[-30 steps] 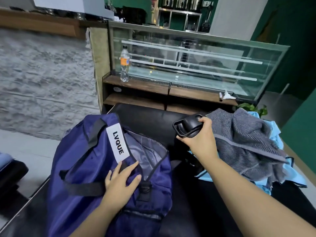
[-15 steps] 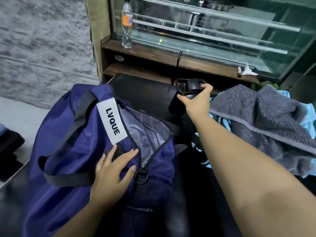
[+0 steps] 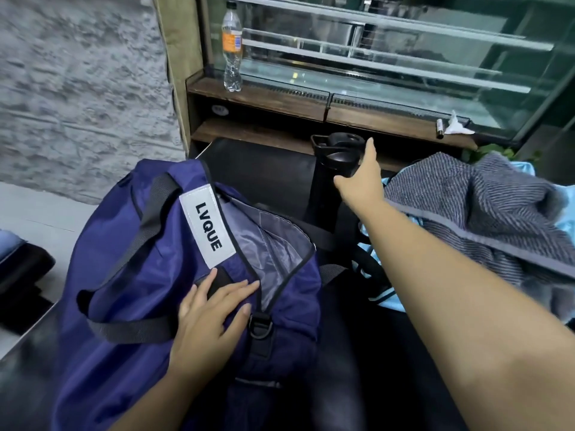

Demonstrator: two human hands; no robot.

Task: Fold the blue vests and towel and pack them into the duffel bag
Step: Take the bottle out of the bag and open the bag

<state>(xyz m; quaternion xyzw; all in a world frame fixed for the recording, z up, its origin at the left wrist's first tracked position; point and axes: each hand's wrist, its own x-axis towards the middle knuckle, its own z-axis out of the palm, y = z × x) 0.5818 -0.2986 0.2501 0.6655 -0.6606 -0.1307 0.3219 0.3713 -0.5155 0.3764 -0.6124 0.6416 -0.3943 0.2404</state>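
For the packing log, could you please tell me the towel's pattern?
The towel has fine dark-and-light grey stripes with a plain grey border band, seen in the head view.

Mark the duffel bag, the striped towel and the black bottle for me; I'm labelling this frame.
duffel bag (image 3: 130, 275), head view, navy side panel.
striped towel (image 3: 466, 194), head view, middle of the crumpled cloth.
black bottle (image 3: 339, 150), head view, its lid.

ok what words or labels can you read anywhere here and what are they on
"LVQUE": black letters on the white patch sewn to the blue duffel bag.
Orange label on the clear plastic bottle: print too blurred to read.
Oval sticker on the wooden shelf: too small to read.
Nothing else readable.
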